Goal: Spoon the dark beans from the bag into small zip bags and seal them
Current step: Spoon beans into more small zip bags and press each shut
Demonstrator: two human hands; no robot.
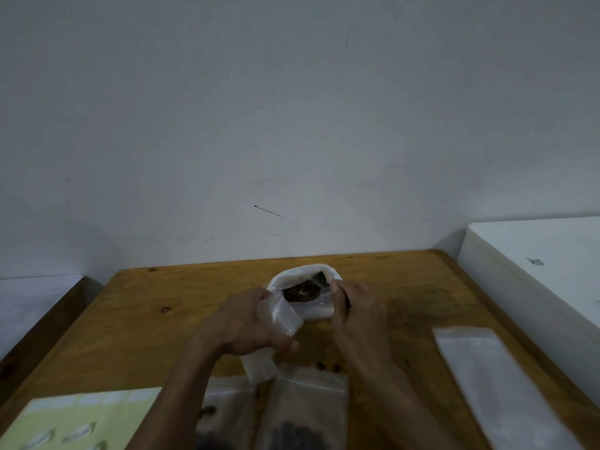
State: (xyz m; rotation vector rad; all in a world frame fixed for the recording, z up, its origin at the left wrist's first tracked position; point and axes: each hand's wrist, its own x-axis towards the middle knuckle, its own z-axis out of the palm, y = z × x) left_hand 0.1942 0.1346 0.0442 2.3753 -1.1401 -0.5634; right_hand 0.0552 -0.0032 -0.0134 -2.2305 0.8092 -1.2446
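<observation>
A white bag (pixel 319 311) with its rim rolled down stands at the far middle of the wooden table (pixel 156 323); dark beans (pixel 302 292) show inside. My left hand (pixel 242 323) grips a small clear zip bag (pixel 284 316), its open mouth held up near the big bag's rim. My right hand (pixel 357 315) hovers just right of the bag's opening, fingers pinched on a dark spoon (pixel 345 302) that is mostly hidden. Two filled zip bags (pixel 308 407) with dark beans lie near the front edge between my forearms.
A stack of clear zip bags (pixel 493 384) lies on the table at the right. A green-yellow printed sheet (pixel 81 420) sits at the front left corner. A few loose beans (pixel 328 366) lie on the wood. A white surface (pixel 545 264) adjoins the table's right side.
</observation>
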